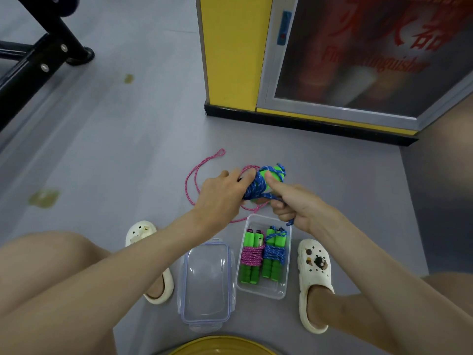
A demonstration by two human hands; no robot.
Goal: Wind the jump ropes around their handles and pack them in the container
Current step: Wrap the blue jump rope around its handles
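Both bare forearms reached forward and down from the knees, meeting over the grey floor (128, 139) just past the container. The left hand (220, 196) came in from the left with the wrist bent a little, fingers curled around the left side of a bundle of blue speckled jump rope wound on bright green foam handles (263, 184), so it was closed on that bundle. The right hand (291, 203) came in from the right, thumb stuck forward and pressed against the green handle, the other fingers folded in tight around the loose tail of the blue cord, which dangled out below the fist. So both hands were gripping the same bundle, held up above the floor.

Under and behind the hands lay a loose pink speckled jump rope (194, 175), sprawled in loops on the floor. Right below the hands sat the clear rectangular plastic container (261, 290), with two finished bundles side by side in it: a pink-wound one (252, 254) on the left and a blue-wound one (274, 252) on the right, both with green handles. The clear snap-lock lid (206, 285) lay on the floor just left of the container, between two cream clogs.
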